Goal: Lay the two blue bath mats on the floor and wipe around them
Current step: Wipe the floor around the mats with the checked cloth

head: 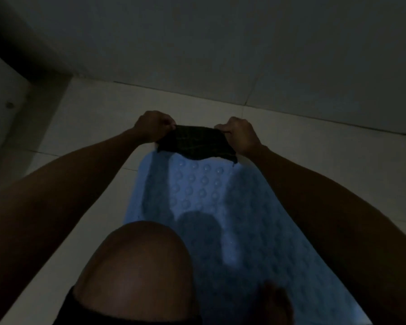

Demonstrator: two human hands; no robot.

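Observation:
A light blue bath mat (220, 207) with round suction bumps lies flat on the pale tiled floor (85, 127) and runs away from me. Over its far end I hold a dark checked cloth (195, 143) stretched between both hands. My left hand (151, 125) pinches the cloth's left top corner, and my right hand (240, 134) pinches the right top corner. The cloth hangs down and hides the mat's far edge. Only one mat shows in this dim view.
My bare knee (136, 261) rises at the bottom centre, partly over the mat's near left side. A pale wall (267, 55) stands just beyond the mat. A raised ledge or step (7, 106) sits at the left.

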